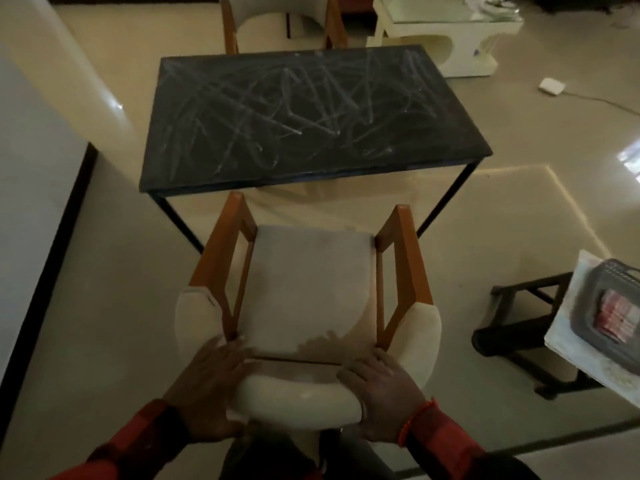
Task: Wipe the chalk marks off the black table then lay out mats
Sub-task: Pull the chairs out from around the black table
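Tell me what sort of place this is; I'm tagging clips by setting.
Probably a home living or dining room: a black table with cushioned wooden armchairs at either end, a cream glass-topped side table beyond, and a polished tile floor.

The tabletop (304, 116) carries nothing but chalk marks (287, 109) across nearly its whole surface; access from above is unobstructed. An armchair (308, 289) stands against the tabletop's near edge and blocks that side. A second chair (280, 19) stands at the far edge. Bare floor (114, 244) lies left and right of the tabletop. A dark stool (526, 327) stands well right of it.
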